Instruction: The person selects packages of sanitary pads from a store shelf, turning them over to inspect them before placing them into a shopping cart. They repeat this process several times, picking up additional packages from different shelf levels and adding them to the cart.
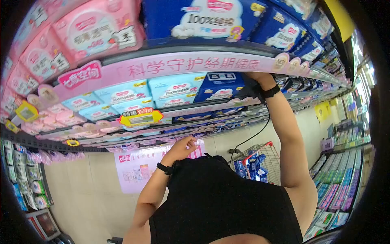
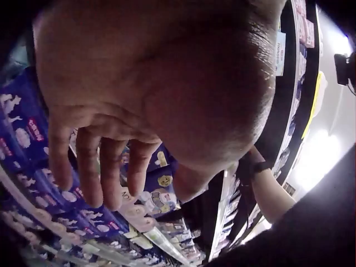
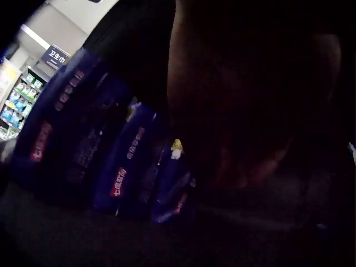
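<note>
The right hand (image 1: 260, 77) reaches into the shelf beside dark blue packs (image 1: 221, 86), partly hidden under the upper shelf edge. In the right wrist view that hand (image 3: 239, 111) is very dark, with blue packs (image 3: 133, 161) standing to its left; whether its fingers hold anything cannot be made out. The left hand (image 1: 181, 149) hangs in front of the lower shelves with nothing in it. In the left wrist view its fingers (image 2: 111, 167) hang loosely bent, with shelved blue packs (image 2: 28, 128) beyond them.
Light blue packs (image 1: 174, 87) and pink packs (image 1: 95, 30) fill the shelves. A wire cart (image 1: 270, 156) with blue packs stands by the right arm. A pink floor poster (image 1: 134, 175) lies below; more shelving (image 1: 341, 179) is at the right.
</note>
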